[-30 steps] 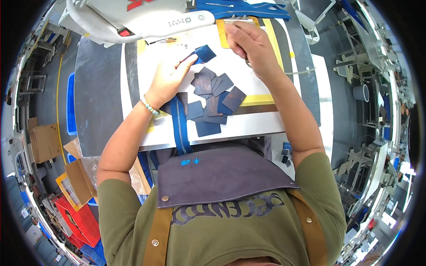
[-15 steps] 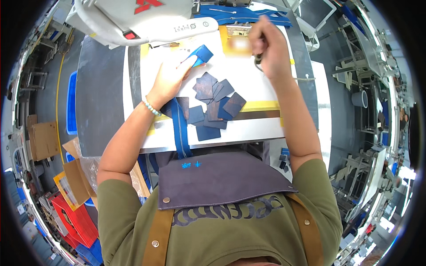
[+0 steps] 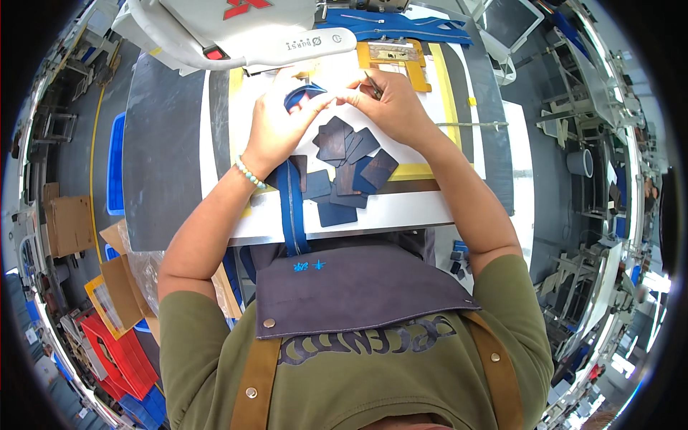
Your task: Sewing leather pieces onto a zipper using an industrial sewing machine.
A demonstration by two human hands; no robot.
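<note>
Near the machine, my left hand [image 3: 276, 129] grips a bent blue piece [image 3: 303, 93], thumb toward the middle. My right hand [image 3: 398, 115] has closed round a small dark metal tool [image 3: 374, 87], and its thumb and forefinger meet by my left thumb at the blue piece's edge; whether they pinch it is unclear. Below both hands lie several overlapping dark blue and brownish square patches [image 3: 333, 140] on the white work surface. A blue zipper strip [image 3: 292, 208] hangs over the front edge, beside the patches, under my left wrist.
A white sewing machine [image 3: 179, 32] fills the upper left. Blue zipper tapes [image 3: 398, 29] lie at the back, above a yellow clamp plate [image 3: 418, 79]. A blue bin [image 3: 115, 165] and cardboard boxes [image 3: 72, 226] stand left of the table. Machinery lines the right aisle.
My right hand has swung down and left from the yellow plate to meet my left hand. The blue piece in my left hand has turned and now appears bent.
</note>
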